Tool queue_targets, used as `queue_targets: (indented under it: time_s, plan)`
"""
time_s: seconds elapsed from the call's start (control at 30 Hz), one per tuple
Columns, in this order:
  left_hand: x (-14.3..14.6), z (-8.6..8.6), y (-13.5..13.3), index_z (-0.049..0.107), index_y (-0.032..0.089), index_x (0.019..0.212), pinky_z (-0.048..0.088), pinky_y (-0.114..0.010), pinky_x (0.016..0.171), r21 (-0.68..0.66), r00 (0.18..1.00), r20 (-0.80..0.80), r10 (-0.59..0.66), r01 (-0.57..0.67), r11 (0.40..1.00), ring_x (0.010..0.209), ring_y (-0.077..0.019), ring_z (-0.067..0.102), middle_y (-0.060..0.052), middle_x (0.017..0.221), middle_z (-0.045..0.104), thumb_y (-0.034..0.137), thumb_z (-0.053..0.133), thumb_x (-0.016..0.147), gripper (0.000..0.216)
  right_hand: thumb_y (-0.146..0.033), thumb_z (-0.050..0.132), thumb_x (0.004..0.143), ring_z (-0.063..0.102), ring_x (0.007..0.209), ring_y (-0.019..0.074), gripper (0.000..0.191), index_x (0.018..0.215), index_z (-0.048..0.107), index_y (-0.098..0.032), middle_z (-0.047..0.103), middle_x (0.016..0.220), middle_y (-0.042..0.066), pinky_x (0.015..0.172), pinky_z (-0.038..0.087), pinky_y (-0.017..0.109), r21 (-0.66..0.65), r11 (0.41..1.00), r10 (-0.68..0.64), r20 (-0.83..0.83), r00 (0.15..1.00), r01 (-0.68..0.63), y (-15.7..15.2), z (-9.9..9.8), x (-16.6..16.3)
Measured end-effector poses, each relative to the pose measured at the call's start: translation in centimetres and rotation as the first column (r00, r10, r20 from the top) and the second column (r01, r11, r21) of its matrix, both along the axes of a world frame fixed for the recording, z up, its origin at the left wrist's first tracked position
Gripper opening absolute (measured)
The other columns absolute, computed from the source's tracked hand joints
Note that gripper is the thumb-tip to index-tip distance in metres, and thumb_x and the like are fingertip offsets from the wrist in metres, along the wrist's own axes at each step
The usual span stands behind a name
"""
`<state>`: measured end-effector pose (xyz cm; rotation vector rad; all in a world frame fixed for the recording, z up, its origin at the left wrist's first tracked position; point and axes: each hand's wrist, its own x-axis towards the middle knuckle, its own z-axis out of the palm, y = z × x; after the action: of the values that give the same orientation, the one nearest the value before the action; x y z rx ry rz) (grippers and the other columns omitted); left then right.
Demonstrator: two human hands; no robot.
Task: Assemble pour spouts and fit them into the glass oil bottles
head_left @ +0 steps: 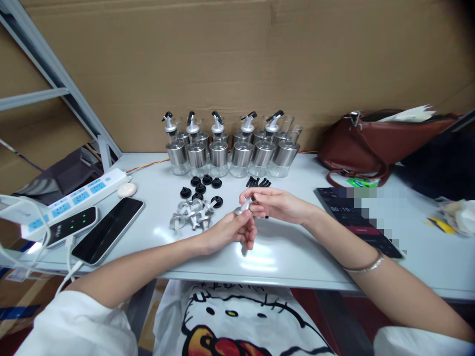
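Observation:
My left hand [230,230] and my right hand [276,203] meet over the middle of the white table [282,252]. Both pinch a small silver pourer spout [243,206] held between their fingertips; a little black piece shows at my right fingers. Just left of my hands lies a heap of several more silver spouts [191,215]. Several black rubber stoppers [202,188] lie behind that heap, and small black caps [259,182] sit beyond my right hand. Several glass bottles with steel sleeves [230,151] stand in rows at the back, some fitted with spouts.
A white power strip [79,195], a power bank [72,225] and a black phone [107,230] lie at the left. A brown leather bag [371,141] rests at the back right, a dark tablet [356,217] in front of it. Cardboard forms the wall behind.

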<state>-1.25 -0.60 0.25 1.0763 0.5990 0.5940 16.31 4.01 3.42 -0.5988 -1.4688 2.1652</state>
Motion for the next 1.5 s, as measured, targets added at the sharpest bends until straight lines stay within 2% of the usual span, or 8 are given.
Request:
queue_targets:
  time_s: [0.4, 0.63, 0.73, 0.8, 0.87, 0.93, 1.17, 1.5]
  plan:
    - [-0.2, 0.5, 0.1, 0.047, 0.016, 0.08, 0.044, -0.027, 0.06, 0.027, 1.0, 0.006, 0.009, -0.01, 1.0, 0.058, -0.0105, 0.056, 0.001, 0.068, 0.054, 0.073, 0.058, 0.07, 0.059, -0.04, 0.068, 0.081, 0.035, 0.057, 0.0087, 0.028, 0.093, 0.062, -0.014, 0.038, 0.06, -0.006, 0.057, 0.034, 0.024, 0.045, 0.999, -0.009, -0.049, 0.999, 0.012, -0.2, 0.4, 0.0]
    - [-1.8, 2.3, 1.5, 0.046, 0.018, 0.082, 0.042, -0.025, 0.057, 0.107, 0.993, 0.014, 0.12, -0.121, 0.987, 0.059, -0.0108, 0.056, 0.001, 0.07, 0.055, 0.068, 0.055, 0.076, 0.051, -0.031, 0.077, 0.072, 0.038, 0.053, 0.0067, 0.032, 0.078, 0.048, -0.02, 0.045, 0.062, -0.007, 0.054, 0.029, 0.023, 0.099, 0.956, -0.263, -0.129, 0.956, 0.276, -0.3, 0.5, -0.3]
    - [-3.3, 3.6, 2.9, 0.046, 0.019, 0.08, 0.037, -0.023, 0.054, 0.311, 0.955, -0.042, 0.292, -0.266, 0.913, 0.058, -0.0105, 0.053, 0.002, 0.069, 0.053, 0.056, 0.055, 0.08, 0.038, -0.028, 0.075, 0.071, 0.035, 0.052, 0.0072, 0.031, 0.077, 0.046, -0.021, 0.041, 0.058, -0.008, 0.054, 0.028, 0.024, 0.08, 0.925, -0.359, -0.144, 0.922, 0.372, 0.1, 0.6, -0.2]
    - [-4.3, 3.9, 3.9, 0.05, 0.018, 0.079, 0.037, -0.023, 0.058, 0.579, 0.872, -0.159, 0.463, -0.298, 0.759, 0.063, -0.0109, 0.052, 0.002, 0.069, 0.053, 0.042, 0.057, 0.08, 0.025, -0.028, 0.074, 0.07, 0.034, 0.052, 0.0078, 0.03, 0.076, 0.046, -0.021, 0.038, 0.058, -0.008, 0.054, 0.027, 0.025, 0.077, 0.907, -0.401, -0.138, 0.906, 0.413, 0.4, 0.7, 0.0]
    - [-5.1, 3.7, 4.9, 0.053, 0.018, 0.077, 0.038, -0.025, 0.064, 0.759, 0.74, -0.259, 0.621, -0.242, 0.605, 0.07, -0.0122, 0.052, 0.001, 0.074, 0.055, 0.033, 0.055, 0.08, 0.016, -0.028, 0.073, 0.069, 0.033, 0.052, 0.0082, 0.029, 0.077, 0.046, -0.021, 0.037, 0.057, -0.008, 0.053, 0.026, 0.026, 0.084, 0.895, -0.426, -0.131, 0.895, 0.438, 0.5, 0.8, 0.1]
    - [-5.6, 3.3, 5.5, 0.054, 0.018, 0.076, 0.04, -0.026, 0.068, 0.821, 0.644, -0.343, 0.684, -0.148, 0.551, 0.074, -0.014, 0.054, 0.001, 0.076, 0.058, 0.028, 0.052, 0.078, 0.011, -0.029, 0.073, 0.069, 0.032, 0.052, 0.0083, 0.029, 0.077, 0.047, -0.021, 0.037, 0.057, -0.008, 0.053, 0.025, 0.026, 0.09, 0.891, -0.433, -0.125, 0.893, 0.445, 0.4, 0.9, 0.0]
    - [-5.1, 2.8, 5.1, 0.058, 0.019, 0.073, 0.041, -0.036, 0.08, 0.808, 0.414, -0.587, 0.696, 0.248, 0.534, 0.086, -0.0222, 0.058, -0.003, 0.082, 0.064, 0.027, 0.053, 0.074, 0.01, -0.029, 0.076, 0.066, 0.033, 0.053, 0.008, 0.029, 0.076, 0.05, -0.02, 0.041, 0.055, -0.008, 0.055, 0.026, 0.026, 0.071, 0.88, -0.459, -0.127, 0.879, 0.469, 0.3, 0.9, -0.1]
    - [-5.2, 3.0, 5.0, 0.055, 0.019, 0.066, 0.038, -0.039, 0.082, 0.776, 0.361, -0.629, 0.689, 0.346, 0.528, 0.088, -0.0236, 0.057, -0.002, 0.081, 0.064, 0.026, 0.051, 0.074, 0.012, -0.028, 0.076, 0.067, 0.033, 0.053, 0.0081, 0.028, 0.076, 0.051, -0.02, 0.039, 0.055, -0.007, 0.055, 0.027, 0.025, 0.061, 0.87, -0.478, -0.142, 0.866, 0.49, 0.6, 0.8, -0.1]
